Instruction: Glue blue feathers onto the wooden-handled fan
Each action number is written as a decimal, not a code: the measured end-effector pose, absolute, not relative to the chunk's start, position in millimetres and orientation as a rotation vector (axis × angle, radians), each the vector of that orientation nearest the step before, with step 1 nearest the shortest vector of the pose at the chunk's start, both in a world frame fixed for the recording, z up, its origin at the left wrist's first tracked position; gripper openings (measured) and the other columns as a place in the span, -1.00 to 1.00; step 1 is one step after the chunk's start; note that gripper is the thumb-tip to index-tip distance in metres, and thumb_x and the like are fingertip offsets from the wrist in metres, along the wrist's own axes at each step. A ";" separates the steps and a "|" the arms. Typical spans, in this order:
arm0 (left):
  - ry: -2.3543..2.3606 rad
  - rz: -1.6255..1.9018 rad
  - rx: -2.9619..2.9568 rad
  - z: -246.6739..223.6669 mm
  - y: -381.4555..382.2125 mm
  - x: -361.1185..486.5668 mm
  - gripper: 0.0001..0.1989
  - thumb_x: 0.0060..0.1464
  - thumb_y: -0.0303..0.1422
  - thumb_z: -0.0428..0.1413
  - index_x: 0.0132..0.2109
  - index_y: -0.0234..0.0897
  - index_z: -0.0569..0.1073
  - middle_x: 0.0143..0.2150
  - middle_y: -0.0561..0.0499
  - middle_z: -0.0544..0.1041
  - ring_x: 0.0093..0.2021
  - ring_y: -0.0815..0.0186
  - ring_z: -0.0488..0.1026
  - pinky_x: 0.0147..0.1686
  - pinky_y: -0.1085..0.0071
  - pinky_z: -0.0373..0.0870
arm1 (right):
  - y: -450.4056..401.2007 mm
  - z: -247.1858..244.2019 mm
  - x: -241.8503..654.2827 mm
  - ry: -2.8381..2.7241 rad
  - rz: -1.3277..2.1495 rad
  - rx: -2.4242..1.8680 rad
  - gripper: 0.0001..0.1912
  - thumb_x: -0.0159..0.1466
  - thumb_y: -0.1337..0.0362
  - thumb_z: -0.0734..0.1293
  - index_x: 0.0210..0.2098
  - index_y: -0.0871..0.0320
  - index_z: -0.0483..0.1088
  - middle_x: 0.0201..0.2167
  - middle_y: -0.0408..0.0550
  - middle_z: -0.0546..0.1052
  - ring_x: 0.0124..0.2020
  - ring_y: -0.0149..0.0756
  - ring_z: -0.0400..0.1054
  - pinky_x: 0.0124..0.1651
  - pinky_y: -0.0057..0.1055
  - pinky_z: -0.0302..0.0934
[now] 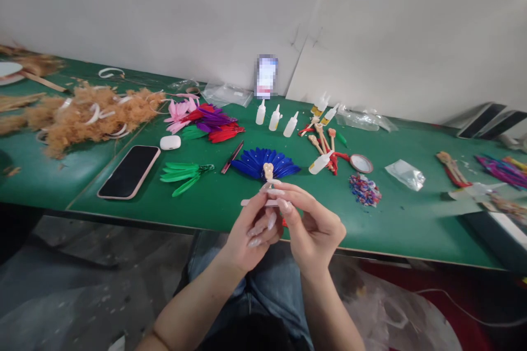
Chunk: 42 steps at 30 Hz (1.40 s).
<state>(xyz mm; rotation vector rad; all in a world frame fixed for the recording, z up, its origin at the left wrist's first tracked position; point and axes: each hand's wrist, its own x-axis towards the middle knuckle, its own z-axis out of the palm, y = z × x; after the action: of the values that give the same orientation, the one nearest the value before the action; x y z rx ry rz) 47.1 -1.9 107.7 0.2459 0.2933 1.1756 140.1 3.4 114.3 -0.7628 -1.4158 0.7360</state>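
Small doll figure (pixel 268 171) is pinched upright between left hand (pixel 252 233) and right hand (pixel 312 223), both closed on it, just above the near edge of green table (pixel 411 219). Blue feather fan (pixel 265 163) is laid right behind it, glue bottles (pixel 275 119) farther back, phone (pixel 129 171) well left

You're sitting in a craft workshop: a long green bench (pixel 206 214) against plain white partition boards (pixel 391 44), strewn with dyed feathers (pixel 265 163), small glue bottles (pixel 275 118), heaps of tan fluff (pixel 82 112) and loose beads (pixel 364 189).
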 end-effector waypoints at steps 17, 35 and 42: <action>0.396 1.174 0.270 98.9 -3.8 46.8 -0.57 0.11 -0.24 0.08 -0.64 -0.35 0.25 -0.84 0.27 -0.14 -0.84 0.63 -0.21 -0.76 0.68 -0.06 | -1.9 128.5 157.1 -1.657 0.462 -1.028 -0.85 0.20 0.43 0.33 -0.29 0.08 0.50 -0.37 -0.19 0.60 -0.38 -0.37 0.51 -0.31 -0.51 0.43; 0.594 1.312 0.381 96.2 -0.6 32.6 -0.63 0.09 -0.23 0.12 -0.58 -0.34 0.30 -0.81 0.27 -0.10 -0.79 0.59 -0.18 -0.74 0.63 -0.09 | 8.2 110.6 170.3 -1.512 0.689 -1.118 -0.85 0.26 0.27 0.29 -0.19 0.10 0.46 -0.26 -0.09 0.58 -0.29 -0.34 0.49 -0.23 -0.40 0.40; 0.695 1.462 0.581 97.6 -2.0 16.9 -0.61 0.03 -0.16 0.17 -0.59 -0.34 0.34 -0.81 0.22 0.02 -0.77 0.58 -0.08 -0.70 0.60 -0.07 | 83.7 46.8 231.4 -1.378 0.300 -1.536 -0.36 0.09 0.03 0.40 0.08 0.18 0.27 0.04 0.17 0.40 0.06 -0.05 0.30 0.03 -0.05 0.25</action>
<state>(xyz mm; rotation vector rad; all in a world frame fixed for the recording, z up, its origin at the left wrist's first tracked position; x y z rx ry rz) 16.9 -2.0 97.6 0.5808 0.6947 1.4624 231.4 83.7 46.8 -1.5358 -1.3777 0.3003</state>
